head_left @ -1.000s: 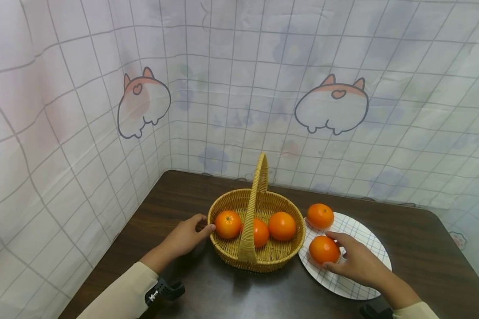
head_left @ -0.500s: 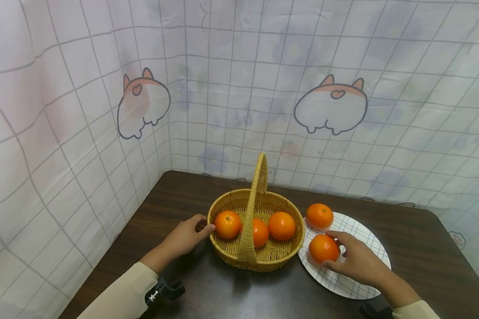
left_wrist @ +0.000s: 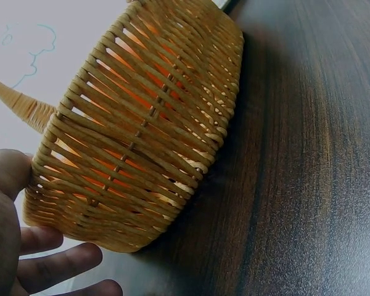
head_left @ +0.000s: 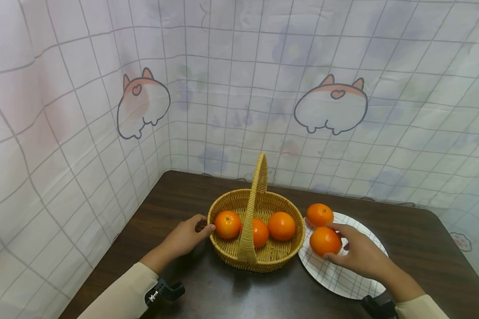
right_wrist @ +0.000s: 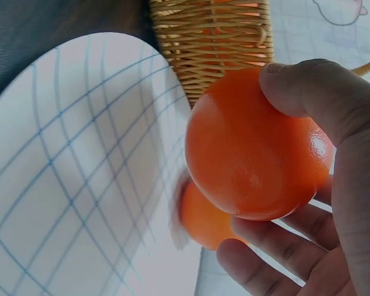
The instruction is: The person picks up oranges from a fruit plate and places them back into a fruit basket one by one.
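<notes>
A yellow wicker basket [head_left: 269, 265] with a tall arched handle [head_left: 258, 177] stands mid-table, three oranges inside. My left hand [head_left: 186, 237] holds its left rim, thumb over the edge and fingers along the outer wall, as the left wrist view shows. To the right, my right hand [head_left: 361, 254] grips an orange [head_left: 325, 241] between thumb and fingers. That orange [right_wrist: 253, 148] is raised above the white checked plate [head_left: 355, 283] in the right wrist view. Another orange [head_left: 319, 215] sits at the plate's far left edge, just behind the held one.
The dark wooden table [head_left: 175, 195] runs back to a white grid-patterned cloth [head_left: 231, 88] that hangs behind and along the left side. The plate's left edge lies close against the basket. A black wrist strap [head_left: 165, 290] sits on the left forearm.
My right hand has lifted the orange from the plate and moved it slightly away from me. The left hand and the basket have stayed in place.
</notes>
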Available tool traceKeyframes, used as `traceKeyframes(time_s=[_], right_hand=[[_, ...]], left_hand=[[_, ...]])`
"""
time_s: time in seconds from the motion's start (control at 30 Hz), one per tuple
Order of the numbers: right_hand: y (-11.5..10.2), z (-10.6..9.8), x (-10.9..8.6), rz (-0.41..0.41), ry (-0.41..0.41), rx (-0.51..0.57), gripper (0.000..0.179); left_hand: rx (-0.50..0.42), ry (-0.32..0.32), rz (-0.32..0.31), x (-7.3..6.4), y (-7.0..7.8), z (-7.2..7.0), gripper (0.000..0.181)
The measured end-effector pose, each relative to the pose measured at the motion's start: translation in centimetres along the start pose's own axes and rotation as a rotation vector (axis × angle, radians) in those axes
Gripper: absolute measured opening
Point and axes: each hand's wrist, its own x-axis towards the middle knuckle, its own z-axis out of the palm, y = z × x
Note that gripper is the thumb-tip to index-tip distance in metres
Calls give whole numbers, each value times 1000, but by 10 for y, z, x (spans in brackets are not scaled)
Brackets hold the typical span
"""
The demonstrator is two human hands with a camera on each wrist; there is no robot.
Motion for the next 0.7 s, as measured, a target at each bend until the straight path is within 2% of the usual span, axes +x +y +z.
traceKeyframes(time_s=[0.7], right_hand=[[-16,-22,12,-2,12,-2,84]], left_hand=[[-14,12,5,-1,0,1,51]])
